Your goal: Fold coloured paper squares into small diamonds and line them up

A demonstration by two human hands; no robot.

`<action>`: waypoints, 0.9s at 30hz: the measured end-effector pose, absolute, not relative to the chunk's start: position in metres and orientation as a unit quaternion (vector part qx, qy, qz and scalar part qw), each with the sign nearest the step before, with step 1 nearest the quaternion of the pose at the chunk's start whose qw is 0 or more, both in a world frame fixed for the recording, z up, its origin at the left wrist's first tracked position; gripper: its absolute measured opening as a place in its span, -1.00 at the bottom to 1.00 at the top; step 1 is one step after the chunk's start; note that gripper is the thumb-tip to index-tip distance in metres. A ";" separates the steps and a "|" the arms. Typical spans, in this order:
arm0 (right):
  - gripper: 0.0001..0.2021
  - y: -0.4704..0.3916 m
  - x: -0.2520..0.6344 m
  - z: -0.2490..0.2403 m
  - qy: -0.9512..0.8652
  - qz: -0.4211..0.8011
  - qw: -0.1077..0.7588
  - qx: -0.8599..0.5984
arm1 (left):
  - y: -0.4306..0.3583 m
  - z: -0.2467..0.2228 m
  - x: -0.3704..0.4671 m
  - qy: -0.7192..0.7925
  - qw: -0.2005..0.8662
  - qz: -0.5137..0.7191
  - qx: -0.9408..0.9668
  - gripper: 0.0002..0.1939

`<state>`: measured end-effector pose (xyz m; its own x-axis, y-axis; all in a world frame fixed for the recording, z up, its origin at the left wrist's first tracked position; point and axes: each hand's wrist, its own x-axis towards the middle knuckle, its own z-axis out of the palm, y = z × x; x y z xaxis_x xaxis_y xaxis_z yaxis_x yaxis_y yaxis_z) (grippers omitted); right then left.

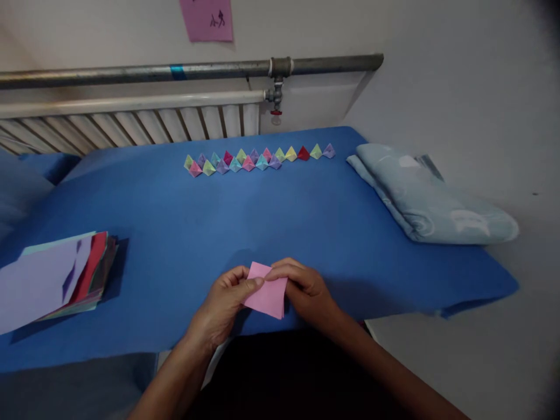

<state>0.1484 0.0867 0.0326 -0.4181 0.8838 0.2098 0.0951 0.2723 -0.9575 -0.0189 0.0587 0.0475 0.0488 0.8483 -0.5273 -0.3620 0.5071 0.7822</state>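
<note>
A folded pink paper square [268, 296] is held over the near edge of the blue-covered surface [280, 227]. My left hand [225, 300] grips its left side, the thumb lying on top. On the right side, my right hand [306, 289] pinches the upper part of the paper, its fingers bent over the top. Layers show at the paper's lower right corner. Several small folded paper pieces [248, 162] in pink, green, purple, blue, yellow and red stand in rows near the far edge.
A stack of coloured paper sheets [39, 280] lies at the left. At the right is a folded light-blue blanket [429, 198] against the wall. Behind the surface are a radiator [131, 125], a metal pipe [219, 70] and a pink note [210, 20].
</note>
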 end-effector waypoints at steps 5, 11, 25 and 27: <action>-0.77 0.086 0.158 0.033 -0.584 0.575 0.379 -0.430 | 0.057 0.046 -0.024 0.559 0.638 0.449 0.280 -0.72; -0.70 0.087 0.150 0.043 -0.582 0.620 0.304 -0.430 | 0.057 0.050 -0.023 0.562 0.623 0.408 0.360 -0.72; -0.81 0.086 0.147 0.036 -0.593 0.617 0.307 -0.416 | 0.057 0.048 -0.024 0.565 0.617 0.403 0.371 -0.63; -0.80 0.086 0.146 0.036 -0.591 0.613 0.312 -0.422 | 0.057 0.048 -0.024 0.561 0.625 0.401 0.366 -0.66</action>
<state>0.1459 0.0862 0.0360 -0.4491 0.8810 -0.1490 0.1161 -0.1078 -0.9874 -0.0244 0.0565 0.0484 0.0496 0.9118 -0.4077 -0.0915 0.4107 0.9072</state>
